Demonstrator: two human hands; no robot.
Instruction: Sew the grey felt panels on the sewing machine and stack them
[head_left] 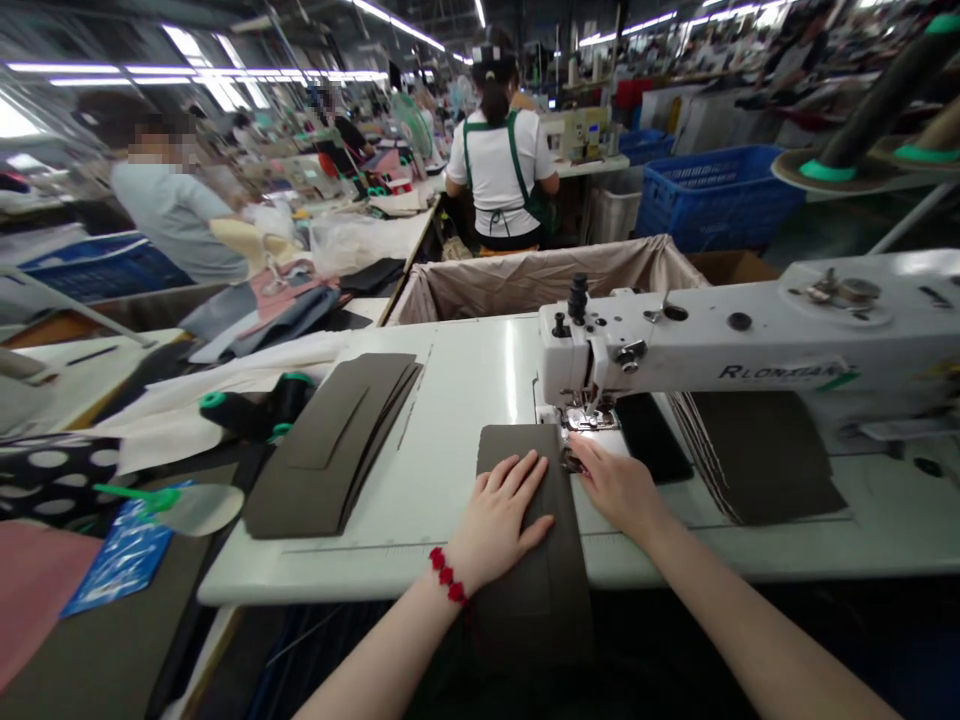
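Observation:
A dark olive fabric panel [536,600] lies on the pale sewing table, its lower end hanging over the front edge. My left hand [499,515] rests flat on this panel, fingers spread, with a red bracelet at the wrist. Close to the needle area of the white sewing machine [675,340], my right hand [615,485] has its fingertips bent together by the panel's right edge. What those fingertips pinch, if anything, is too small to make out. Left of my hands sits a stack of olive panels [337,440]; another stack [765,455] lies under the machine arm.
A black phone-like slab [651,440] lies behind my right hand. Black thread cones [259,408] and a blue packet [124,545] are at the left. Beyond the table stands a cloth-lined bin [525,280]. A co-worker [499,160] sits ahead, near a blue crate [716,195].

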